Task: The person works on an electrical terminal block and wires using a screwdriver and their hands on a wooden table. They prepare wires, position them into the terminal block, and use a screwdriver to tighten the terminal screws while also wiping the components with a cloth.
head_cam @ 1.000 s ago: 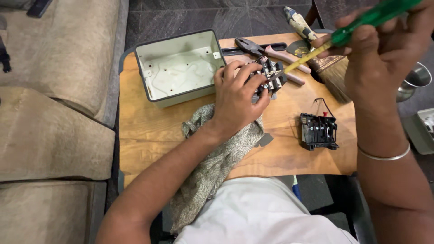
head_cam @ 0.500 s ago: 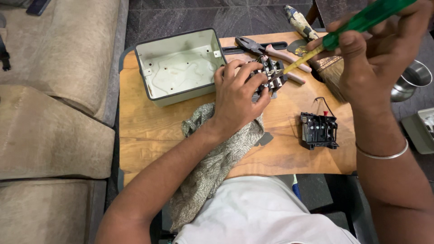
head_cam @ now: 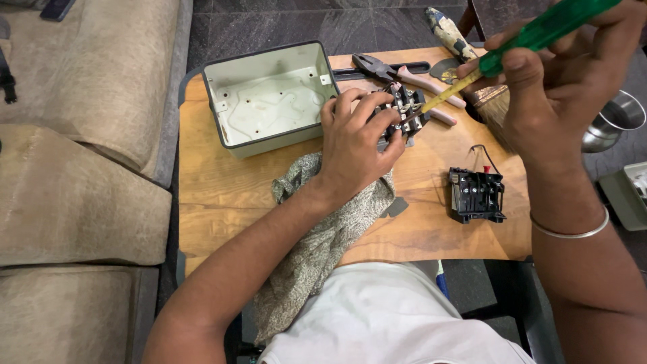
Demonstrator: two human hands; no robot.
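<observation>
My left hand (head_cam: pixel 357 138) grips a black electrical terminal block (head_cam: pixel 406 106) with metal screws, holding it down on the wooden table (head_cam: pixel 222 195). My right hand (head_cam: pixel 566 74) holds a green-handled screwdriver (head_cam: pixel 539 32) whose yellow shaft points down-left, its tip at the block. My left wrist rests on a patterned cloth (head_cam: pixel 323 236) that hangs over the table's front edge.
An open pale green metal box (head_cam: pixel 266 101) lies at the table's back left. Pliers with pink handles (head_cam: pixel 404 74) and a paintbrush (head_cam: pixel 472 74) lie behind the block. A second black component with wires (head_cam: pixel 477 194) sits right of centre. A steel bowl (head_cam: pixel 617 118) is at right, a beige sofa (head_cam: pixel 81 135) at left.
My right hand and the screwdriver have shifted slightly; the tip stays at the block. My left hand keeps its grip.
</observation>
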